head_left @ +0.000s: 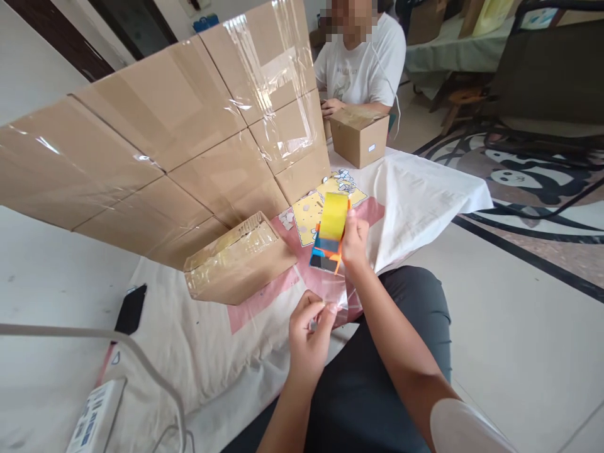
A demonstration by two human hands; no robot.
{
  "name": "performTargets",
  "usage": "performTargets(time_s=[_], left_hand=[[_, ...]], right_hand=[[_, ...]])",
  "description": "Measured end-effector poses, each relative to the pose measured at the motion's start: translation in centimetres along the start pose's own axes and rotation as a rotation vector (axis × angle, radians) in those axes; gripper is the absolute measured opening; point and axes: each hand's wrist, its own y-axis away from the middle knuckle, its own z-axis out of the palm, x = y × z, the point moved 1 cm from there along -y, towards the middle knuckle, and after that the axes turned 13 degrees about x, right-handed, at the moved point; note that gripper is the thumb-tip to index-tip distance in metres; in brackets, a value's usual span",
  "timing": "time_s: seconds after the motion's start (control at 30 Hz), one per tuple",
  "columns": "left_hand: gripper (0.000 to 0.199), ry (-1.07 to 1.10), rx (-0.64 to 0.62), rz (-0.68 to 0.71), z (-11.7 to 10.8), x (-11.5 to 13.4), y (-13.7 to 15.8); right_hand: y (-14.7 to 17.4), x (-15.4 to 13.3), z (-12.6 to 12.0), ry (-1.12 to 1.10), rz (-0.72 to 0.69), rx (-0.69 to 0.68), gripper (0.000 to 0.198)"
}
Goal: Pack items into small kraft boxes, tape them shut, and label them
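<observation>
My right hand is wrapped round a tape dispenser with a yellow roll and blue and orange parts, held above the table's front edge. From it a strip of clear tape runs down to my left hand, whose thumb and forefinger pinch the loose end. To the left of the dispenser lies a closed cardboard box, with shiny tape over its upper face. My left hand is apart from this box.
Stacked taped cardboard boxes form a wall along the table's far left. Behind the table sits a person in a white shirt, near another box. A yellow sheet with small pale pieces, a black phone-like object and a power strip lie about.
</observation>
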Motion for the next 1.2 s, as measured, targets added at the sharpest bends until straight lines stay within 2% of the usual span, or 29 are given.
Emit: performTargets(time_s=[0.1, 0.23, 0.33, 0.4, 0.5, 0.6, 0.73, 0.8, 0.87, 0.97, 1.03, 1.2], left_hand=[[0.028, -0.042, -0.044, 0.016, -0.1, -0.8, 0.6], [0.034, -0.088, -0.088, -0.018, -0.1, -1.5, 1.7], [0.041, -0.107, -0.082, -0.039, 0.1, -1.8, 2.7], [0.040, -0.116, -0.077, -0.038, 0.1, -1.8, 3.1], [0.035, -0.122, -0.082, -0.033, 0.0, -1.5, 3.3], [0.038, -0.108, -0.064, -0.065, -0.1, -1.4, 3.2], [0.045, -0.156, 0.092, -0.029, 0.0, -2.1, 3.0], [0.043, -0.208, 0.136, 0.072, -0.1, -2.4, 2.7], [0.036, -0.284, 0.167, 0.274, -0.4, -2.5, 2.3], [0.025, -0.429, 0.230, 0.705, -1.4, -1.9, 1.8], [0.023, -0.513, 0.255, 0.901, -2.3, -1.5, 1.6], [0.026, -0.659, 0.259, 1.059, -4.1, -1.0, 1.9]], right_hand=[[-0.7, 0.1, -0.5, -0.096, 0.053, 0.090, 0.068], [0.0, -0.1, -0.7, -0.197, 0.205, -0.020, 0.063], [0.7, -0.4, -0.8, -0.256, 0.323, -0.138, 0.051], [0.9, -0.6, -0.9, -0.269, 0.360, -0.128, 0.044], [0.7, -0.8, -1.4, -0.226, 0.336, -0.042, 0.041], [0.5, -1.1, -1.7, -0.173, 0.283, -0.050, 0.043], [1.0, -1.5, -1.7, -0.170, 0.266, -0.050, 0.052], [1.6, -2.0, -1.4, -0.164, 0.286, -0.015, 0.057], [2.3, -2.6, -1.1, -0.174, 0.328, -0.055, 0.061], [3.5, -4.0, -0.3, -0.244, 0.404, -0.301, 0.064], [4.1, -4.9, 0.1, -0.323, 0.450, -0.465, 0.064], [5.3, -5.9, 1.1, -0.467, 0.564, -0.746, 0.066]])
